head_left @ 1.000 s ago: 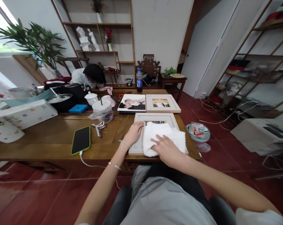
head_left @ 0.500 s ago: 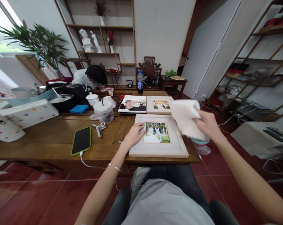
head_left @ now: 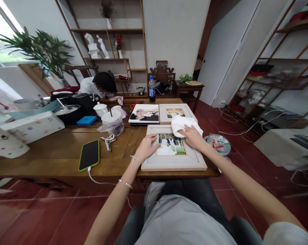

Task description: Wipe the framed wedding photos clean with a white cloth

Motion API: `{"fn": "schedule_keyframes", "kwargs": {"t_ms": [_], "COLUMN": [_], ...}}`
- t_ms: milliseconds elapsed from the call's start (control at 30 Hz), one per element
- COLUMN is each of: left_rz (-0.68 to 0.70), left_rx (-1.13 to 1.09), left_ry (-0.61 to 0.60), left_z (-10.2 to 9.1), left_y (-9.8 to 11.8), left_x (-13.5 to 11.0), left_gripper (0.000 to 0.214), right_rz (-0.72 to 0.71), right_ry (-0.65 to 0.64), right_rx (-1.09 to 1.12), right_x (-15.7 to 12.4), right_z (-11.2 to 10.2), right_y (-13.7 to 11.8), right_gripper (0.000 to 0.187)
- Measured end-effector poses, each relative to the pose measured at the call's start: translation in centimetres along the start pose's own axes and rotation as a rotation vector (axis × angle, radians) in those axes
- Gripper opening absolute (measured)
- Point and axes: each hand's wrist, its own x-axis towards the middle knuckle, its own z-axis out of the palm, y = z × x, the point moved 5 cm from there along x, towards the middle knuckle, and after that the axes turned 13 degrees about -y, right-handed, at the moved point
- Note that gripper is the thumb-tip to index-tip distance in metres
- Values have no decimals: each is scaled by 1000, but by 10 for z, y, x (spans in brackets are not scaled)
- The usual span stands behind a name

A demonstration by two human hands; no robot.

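Observation:
A pale picture frame (head_left: 173,165) with a photo of two people outdoors lies flat at the table's front edge. My left hand (head_left: 145,148) rests on its left border, fingers stretched out and thumb reaching the photo's edge. In my right hand (head_left: 193,137) is a bunched white cloth (head_left: 181,123), pressed over the frame's upper right corner and covering part of it. Right behind lies a second pale frame (head_left: 189,109), partly covered by the cloth. Beside that one, a photo album (head_left: 145,113) shows a light and dark picture on its cover.
To the left are a charging phone (head_left: 89,154), a bagged drink cup (head_left: 112,123), a white teapot (head_left: 101,109) and a blue box (head_left: 86,120). A dark drink bottle (head_left: 152,90) stands at the back. A person (head_left: 100,83) leans down across the table. A bin (head_left: 219,143) is on the floor, right.
The white cloth in my right hand has come left and down from beyond the table's right side onto the frame. My left hand stays on the left border.

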Motion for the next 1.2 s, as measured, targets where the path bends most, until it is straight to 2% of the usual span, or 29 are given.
{"fn": "schedule_keyframes", "kwargs": {"t_ms": [200, 467, 567, 700, 867, 1000, 1100, 1200], "left_rz": [-27, -6, 25, 35, 27, 17, 17, 18], "left_rx": [-12, 3, 5, 24, 30, 12, 0, -10], "left_ry": [-16, 9, 14, 7, -25, -27, -16, -3], "left_z": [0, 2, 4, 7, 8, 8, 7, 7], "left_y": [-2, -3, -4, -7, -6, -6, -6, -7], "left_x": [3, 1, 1, 2, 1, 0, -1, -1], "left_gripper": [29, 33, 32, 36, 38, 37, 36, 35], "right_rz": [-78, -188, -163, -77, -20, 94, 126, 66], "right_ry": [-154, -325, -329, -293, -198, 5, 148, 97], "right_rx": [7, 93, 120, 120, 78, 98, 93, 63], "right_x": [-23, -113, -129, -113, -70, -37, -15, 3], "right_z": [-23, -59, -63, -51, -34, -32, -29, -17], "right_y": [-20, -86, -103, -97, -53, -13, 3, 2], "right_gripper": [53, 55, 56, 63, 63, 66, 66, 63]}}
